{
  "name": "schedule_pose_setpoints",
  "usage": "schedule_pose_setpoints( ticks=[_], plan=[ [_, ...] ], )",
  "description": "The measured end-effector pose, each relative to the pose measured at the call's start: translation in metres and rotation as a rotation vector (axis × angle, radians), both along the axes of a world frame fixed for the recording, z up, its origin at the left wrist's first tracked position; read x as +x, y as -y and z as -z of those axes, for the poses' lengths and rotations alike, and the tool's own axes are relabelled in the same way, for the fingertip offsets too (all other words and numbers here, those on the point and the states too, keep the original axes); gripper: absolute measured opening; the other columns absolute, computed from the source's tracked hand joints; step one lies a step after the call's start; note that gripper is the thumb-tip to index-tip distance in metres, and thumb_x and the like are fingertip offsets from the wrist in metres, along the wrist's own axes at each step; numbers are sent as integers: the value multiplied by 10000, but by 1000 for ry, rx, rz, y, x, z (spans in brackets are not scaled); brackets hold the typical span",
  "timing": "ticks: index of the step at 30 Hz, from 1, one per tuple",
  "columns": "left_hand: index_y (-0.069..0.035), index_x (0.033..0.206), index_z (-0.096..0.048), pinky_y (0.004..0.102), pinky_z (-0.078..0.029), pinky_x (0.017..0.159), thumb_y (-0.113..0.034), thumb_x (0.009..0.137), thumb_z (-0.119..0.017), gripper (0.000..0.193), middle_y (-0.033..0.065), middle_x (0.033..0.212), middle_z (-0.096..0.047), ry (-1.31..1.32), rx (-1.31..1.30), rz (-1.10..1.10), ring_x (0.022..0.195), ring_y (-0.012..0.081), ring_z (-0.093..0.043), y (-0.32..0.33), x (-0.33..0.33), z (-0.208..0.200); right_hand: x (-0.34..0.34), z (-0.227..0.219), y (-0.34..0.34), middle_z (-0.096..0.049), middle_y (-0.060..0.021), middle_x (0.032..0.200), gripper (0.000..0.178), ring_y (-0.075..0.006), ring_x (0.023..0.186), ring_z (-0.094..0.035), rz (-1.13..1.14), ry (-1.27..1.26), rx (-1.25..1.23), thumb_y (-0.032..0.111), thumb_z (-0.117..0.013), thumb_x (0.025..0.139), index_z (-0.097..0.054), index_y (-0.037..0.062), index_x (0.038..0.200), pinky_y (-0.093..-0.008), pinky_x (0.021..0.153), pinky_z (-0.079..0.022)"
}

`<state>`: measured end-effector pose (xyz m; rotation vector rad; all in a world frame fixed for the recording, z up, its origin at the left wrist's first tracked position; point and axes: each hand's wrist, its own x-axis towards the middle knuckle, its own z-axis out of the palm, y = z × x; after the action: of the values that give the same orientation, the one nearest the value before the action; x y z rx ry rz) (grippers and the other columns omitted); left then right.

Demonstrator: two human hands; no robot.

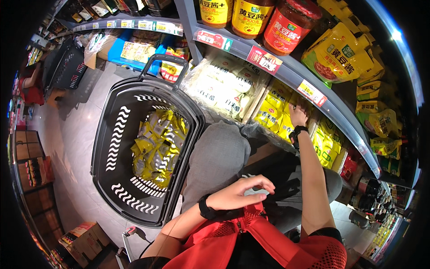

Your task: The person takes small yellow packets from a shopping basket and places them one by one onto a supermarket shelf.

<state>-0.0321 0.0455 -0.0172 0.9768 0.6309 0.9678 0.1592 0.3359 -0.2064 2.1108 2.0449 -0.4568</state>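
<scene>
My right hand [299, 115] reaches under the shelf lip, in among yellow pouches [271, 112] packed in a plastic-lined box. Its fingertips are largely hidden, so I cannot tell whether it grips a pouch. My left hand [242, 192] hovers above my lap with thumb and fingers apart, holding nothing. On my left stands a black shopping basket [105, 179], with a heap of yellow and silver pouches [159, 150] inside. A box of white pouches [224, 87] sits left of the yellow ones. More yellow-green pouches [326, 143] lie to the right of my arm.
A shelf edge [286, 74] with price tags curves over the boxes. Sauce jars [293, 27] and a large yellow pouch [338, 56] stand on it. A blue crate [117, 54] lies beyond the basket. Cartons [83, 244] stand at lower left; another person [31, 83] is at far left.
</scene>
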Motion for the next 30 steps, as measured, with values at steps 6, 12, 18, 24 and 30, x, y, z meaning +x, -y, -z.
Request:
schedule_pose_setpoints(
  ticks=[6, 12, 18, 24, 30],
  plan=[
    [35, 971, -457, 351, -360, 832, -261, 791, -500, 349, 170, 955, -529, 260, -33, -248, 928, 250, -500, 23, -37, -16, -21, -3, 65, -325, -224, 1207, 557, -359, 1143, -283, -158, -545, 387, 301, -562, 733, -341, 77, 1193, -435, 920, -256],
    [27, 931, -473, 276, -404, 738, -158, 833, -409, 219, 106, 874, -548, -331, -53, -780, 830, 165, -532, 59, -125, -10, -23, -36, 140, -452, -111, 1098, 375, -160, 942, -483, -35, -1168, -55, 143, -533, 783, -418, 15, 1117, -267, 799, -379],
    [35, 930, -493, 267, -439, 653, -169, 793, -515, 247, 124, 845, -559, -1247, -242, -866, 763, 165, -548, 121, -236, 119, -35, -46, 193, -552, -60, 881, 248, -113, 828, -504, -105, -1160, -106, 78, -506, 796, -484, 0, 1031, -223, 755, -375],
    [-3, 1117, -423, 301, -407, 791, -269, 686, -604, 537, 145, 1034, -524, -1268, -892, -826, 957, 273, -504, 183, -304, 235, -46, -28, 224, -558, -62, 861, 168, -125, 817, -513, -136, -1106, -242, 2, -458, 786, -507, -30, 943, -232, 736, -390],
    [-86, 1095, -365, 379, -413, 812, -418, 490, -723, 777, 148, 1064, -489, -1596, -1201, -914, 972, 273, -499, 137, -264, 249, -25, -27, 251, -577, -85, 807, 168, -146, 762, -545, -99, -1073, -212, 24, -473, 781, -510, -34, 934, -249, 704, -419]
  ],
)
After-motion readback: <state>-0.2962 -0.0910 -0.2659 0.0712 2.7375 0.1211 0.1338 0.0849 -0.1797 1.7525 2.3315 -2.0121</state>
